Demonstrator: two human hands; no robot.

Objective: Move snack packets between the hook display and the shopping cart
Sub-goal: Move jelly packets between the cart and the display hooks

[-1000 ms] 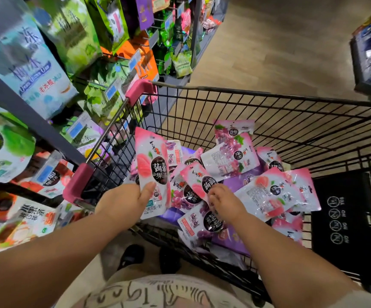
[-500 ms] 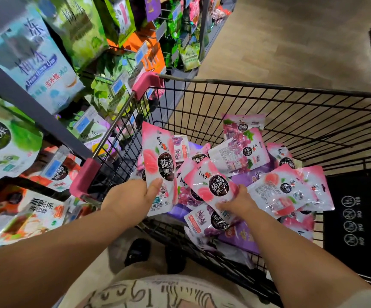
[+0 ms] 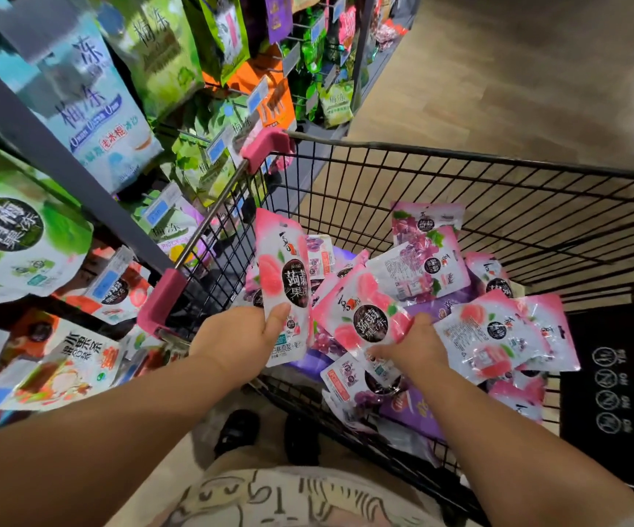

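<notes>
A black wire shopping cart (image 3: 497,192) with pink handle grips holds several pink and purple snack packets. My left hand (image 3: 235,342) grips one pink peach packet (image 3: 283,275) upright over the cart's near left corner, thumb across its front. My right hand (image 3: 412,346) pinches a second pink peach packet (image 3: 364,317) by its lower edge, tilted and lifted just above the pile. The hook display (image 3: 178,119) on the left carries hanging green, blue and orange bags.
A purple grape packet (image 3: 425,268) lies on top of the pile at the cart's middle. A black panel (image 3: 611,393) with white symbols stands in the cart's right end. Wooden floor (image 3: 516,70) stretches beyond the cart. My shoes (image 3: 237,431) show beneath the basket.
My right hand has taken hold of a pink packet from the pile and raised it. My left hand keeps holding its upright packet, barely moved.
</notes>
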